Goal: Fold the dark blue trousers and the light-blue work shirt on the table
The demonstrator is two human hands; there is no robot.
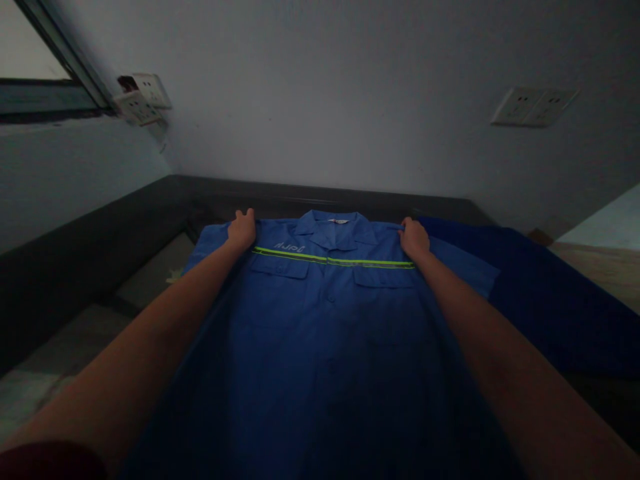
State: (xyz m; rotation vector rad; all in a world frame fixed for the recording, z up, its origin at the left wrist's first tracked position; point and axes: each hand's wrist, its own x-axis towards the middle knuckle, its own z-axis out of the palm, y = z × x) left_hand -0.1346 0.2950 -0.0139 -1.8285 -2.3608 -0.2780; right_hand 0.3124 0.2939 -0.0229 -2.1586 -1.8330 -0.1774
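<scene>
Head view, and it's a blue shirt (325, 320) stretched out straight ahead, front side showing, collar (364, 232) at the far end near the dark ledge (400, 200) by the wall (320, 100). Left hand (242, 230) has its fingers (249, 215) closed on one shoulder, right hand (415, 239) grips the other, and that matching hold seems to be what keeps the bright stripe (290, 254) nearly level and the chest spread wide! Off to the right, dark blue cloth (545, 300) sits partly behind the sleeve (465, 263), leaving the front uncovered.
</scene>
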